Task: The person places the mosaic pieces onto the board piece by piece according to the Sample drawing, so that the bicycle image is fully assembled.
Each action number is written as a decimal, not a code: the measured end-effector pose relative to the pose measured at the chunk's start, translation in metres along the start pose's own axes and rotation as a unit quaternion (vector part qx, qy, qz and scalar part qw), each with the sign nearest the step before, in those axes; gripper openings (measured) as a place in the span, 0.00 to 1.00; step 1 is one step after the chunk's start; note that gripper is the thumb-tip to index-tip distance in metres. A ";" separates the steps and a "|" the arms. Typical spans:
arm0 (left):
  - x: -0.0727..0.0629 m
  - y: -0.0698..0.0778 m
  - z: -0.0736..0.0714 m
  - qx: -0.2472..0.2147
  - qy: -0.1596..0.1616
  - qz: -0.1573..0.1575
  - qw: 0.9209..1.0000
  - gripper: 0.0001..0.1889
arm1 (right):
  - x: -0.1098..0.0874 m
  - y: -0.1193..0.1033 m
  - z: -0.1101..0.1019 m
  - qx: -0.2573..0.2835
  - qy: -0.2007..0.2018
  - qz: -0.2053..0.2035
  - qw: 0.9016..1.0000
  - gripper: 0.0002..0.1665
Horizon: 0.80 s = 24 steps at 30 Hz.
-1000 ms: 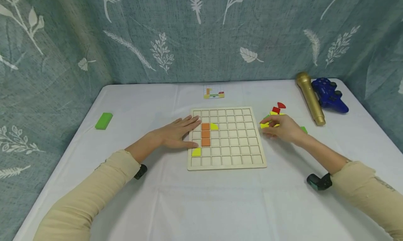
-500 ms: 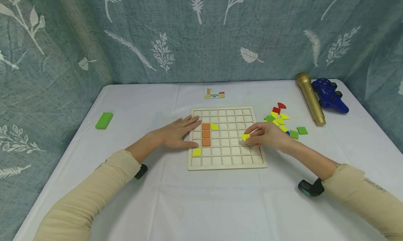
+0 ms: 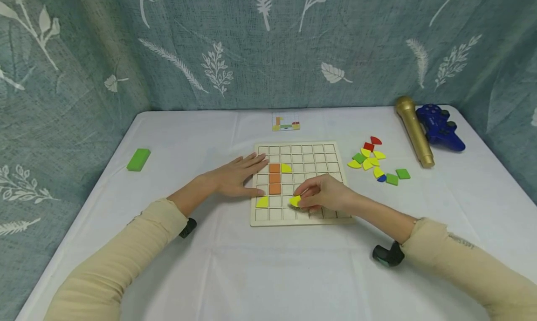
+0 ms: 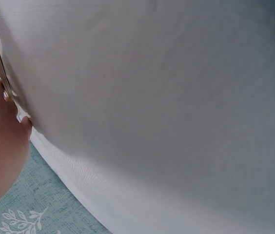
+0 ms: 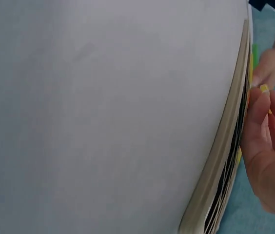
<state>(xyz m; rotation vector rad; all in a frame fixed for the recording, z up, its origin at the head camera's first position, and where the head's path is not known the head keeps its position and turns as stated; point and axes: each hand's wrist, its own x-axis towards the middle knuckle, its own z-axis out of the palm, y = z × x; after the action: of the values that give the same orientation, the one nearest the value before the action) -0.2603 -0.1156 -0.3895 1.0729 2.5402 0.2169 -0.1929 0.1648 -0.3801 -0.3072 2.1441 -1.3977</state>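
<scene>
A pale wooden grid board (image 3: pixel 302 219) lies mid-table. My left hand (image 3: pixel 237 177) rests with spread fingers on its left edge; the left wrist view shows that hand (image 4: pixel 3 141) at the board's side. Between thumb and fingertips, my right hand (image 3: pixel 325 194) pinches a yellow quarter-circle tile (image 3: pixel 295 201) over the lower middle cells. In the right wrist view the tile (image 5: pixel 265 88) pokes out from the fingertips. Set in the board are orange square tiles (image 3: pixel 274 178) in a column, a yellow quarter-circle (image 3: pixel 286 168) right of the top one, and another yellow quarter-circle (image 3: pixel 262 202) lower left.
Right of the board lies a loose group of yellow tiles (image 3: pixel 372 162), red tiles (image 3: pixel 368 146), green tiles (image 3: pixel 392 179) and a blue tile (image 3: pixel 382 178). A pattern card (image 3: pixel 286 122) sits behind the board. Around them are a gold microphone (image 3: pixel 414 132), blue game controller (image 3: pixel 439 126) and green block (image 3: pixel 139 160).
My right hand has carried the yellow quarter-circle tile from the loose tiles leftward and toward me, over the board's lower middle. My left hand has stayed on the board's edge.
</scene>
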 end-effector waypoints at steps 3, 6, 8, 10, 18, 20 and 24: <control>0.000 0.000 0.001 -0.002 0.005 0.003 1.000 0.46 | 0.005 -0.004 0.012 0.008 -0.013 -0.002 1.000 0.13; 0.000 0.000 0.001 -0.005 0.008 0.001 1.000 0.46 | 0.008 -0.009 0.024 0.002 -0.024 0.001 1.000 0.12; 0.000 0.000 0.001 -0.005 0.009 0.000 1.000 0.46 | 0.010 -0.012 0.031 0.001 -0.033 0.003 0.999 0.12; -0.001 0.000 0.001 -0.005 0.009 -0.001 1.000 0.46 | 0.011 -0.015 0.038 -0.002 -0.036 0.002 0.999 0.11; -0.002 0.000 0.001 -0.010 0.013 0.006 1.000 0.46 | 0.018 -0.023 0.059 -0.028 -0.016 -0.025 0.999 0.09; -0.002 0.000 0.002 -0.010 0.012 0.006 1.000 0.46 | 0.019 -0.025 0.062 -0.041 -0.002 -0.021 0.999 0.09; -0.002 -0.001 0.002 -0.007 0.011 0.005 1.000 0.46 | 0.019 -0.029 0.067 -0.062 0.019 -0.020 0.998 0.09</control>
<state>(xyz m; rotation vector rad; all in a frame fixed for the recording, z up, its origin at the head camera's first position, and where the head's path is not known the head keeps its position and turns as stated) -0.2587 -0.1174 -0.3910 1.0824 2.5493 0.2503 -0.1739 0.0916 -0.3808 -0.3759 2.2737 -1.3046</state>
